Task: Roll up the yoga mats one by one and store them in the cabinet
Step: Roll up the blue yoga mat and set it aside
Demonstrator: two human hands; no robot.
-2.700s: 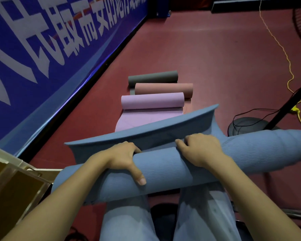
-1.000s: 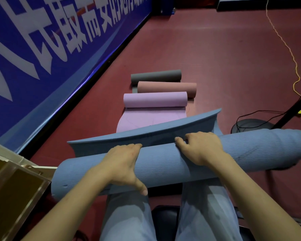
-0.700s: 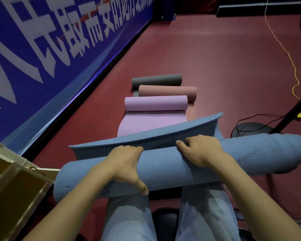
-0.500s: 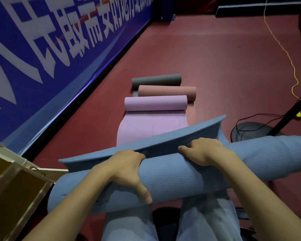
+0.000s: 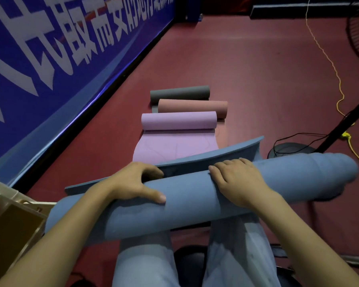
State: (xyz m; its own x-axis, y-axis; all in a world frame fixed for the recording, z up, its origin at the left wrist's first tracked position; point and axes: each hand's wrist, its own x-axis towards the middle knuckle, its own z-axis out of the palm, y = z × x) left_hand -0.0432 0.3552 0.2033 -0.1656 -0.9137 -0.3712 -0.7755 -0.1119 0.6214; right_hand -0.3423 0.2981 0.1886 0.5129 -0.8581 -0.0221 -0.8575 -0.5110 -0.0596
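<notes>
Hands [image 5: 187, 183] on thick blue mat [image 5: 288, 175]

The mat [image 5: 195, 201] across my lap is dusty blue with a fine wavy ribbed texture. Beyond it lie a lilac mat [image 5: 178, 121] faintly marked with thin curved lines, a salmon-pink mat [image 5: 193, 106] and a dark grey mat [image 5: 179, 93]. The floor [image 5: 247, 65] is dark red. The banner [image 5: 50, 48] is deep blue with large white characters. My trousers [image 5: 145, 264] are pale blue-grey. A yellow cord [image 5: 327, 59] crosses the floor.
</notes>
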